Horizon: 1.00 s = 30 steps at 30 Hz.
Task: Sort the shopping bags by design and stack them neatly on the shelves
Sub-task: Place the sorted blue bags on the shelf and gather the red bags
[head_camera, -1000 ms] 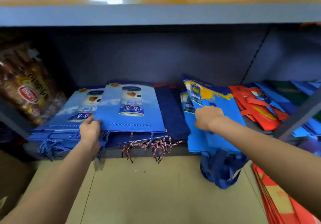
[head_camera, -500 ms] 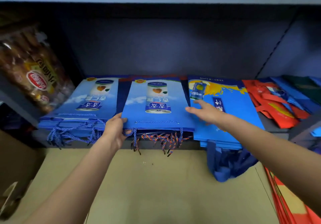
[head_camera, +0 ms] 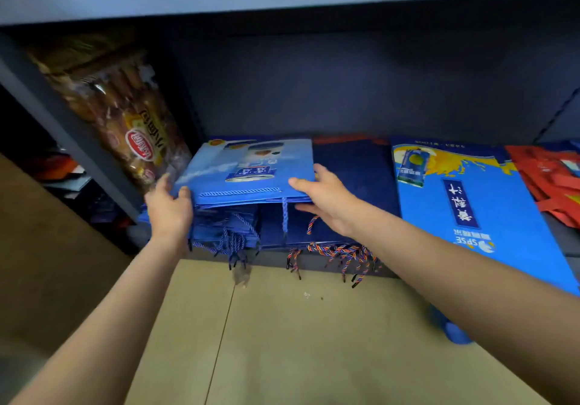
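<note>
**Q:** Shifted since the earlier frame: what, and to where?

**A:** The light-blue bag (head_camera: pixel 251 169) printed with a can is shown carried leftward off the navy stack (head_camera: pixel 354 166) and laid over the matching light-blue pile (head_camera: pixel 219 232) at the left end of the shelf (head_camera: pixel 561 241). The right hand (head_camera: pixel 326 197), formerly flat on the bright-blue bag (head_camera: pixel 464 203), is now brought to the carried bag's right front corner.

**Q:** How is the bag held?

**A:** It is gripped at both front corners. The left hand (head_camera: pixel 169 206) is curled over the left corner; the right hand pinches the other, thumb above and fingers beneath. Neither grip is released.

**Q:** On which relation does the coming move turn?

**A:** The bag's long axis is seen running away from the hands, toward the shelf's back wall, with its rope handles (head_camera: pixel 284 216) hanging at the near edge. The bag lies directly beyond both grips and is held slightly raised above the pile. Lowering and squaring is judged to remain; the left hand is nearer the pile's outer edge.
</note>
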Each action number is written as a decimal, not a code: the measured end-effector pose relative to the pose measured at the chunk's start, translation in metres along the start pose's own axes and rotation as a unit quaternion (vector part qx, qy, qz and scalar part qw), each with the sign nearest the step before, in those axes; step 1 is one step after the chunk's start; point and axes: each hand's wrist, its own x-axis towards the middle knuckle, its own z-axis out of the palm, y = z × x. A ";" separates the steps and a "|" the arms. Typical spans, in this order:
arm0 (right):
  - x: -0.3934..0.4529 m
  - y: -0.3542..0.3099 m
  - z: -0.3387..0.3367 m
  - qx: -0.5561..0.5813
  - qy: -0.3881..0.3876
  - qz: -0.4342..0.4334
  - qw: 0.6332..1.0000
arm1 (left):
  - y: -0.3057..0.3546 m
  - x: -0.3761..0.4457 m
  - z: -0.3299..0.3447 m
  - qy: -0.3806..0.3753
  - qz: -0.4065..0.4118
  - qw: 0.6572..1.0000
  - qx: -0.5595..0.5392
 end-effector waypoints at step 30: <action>-0.048 0.051 -0.082 -0.821 -0.051 -0.240 0.515 | 0.016 -0.023 0.075 -0.340 0.171 0.811 0.445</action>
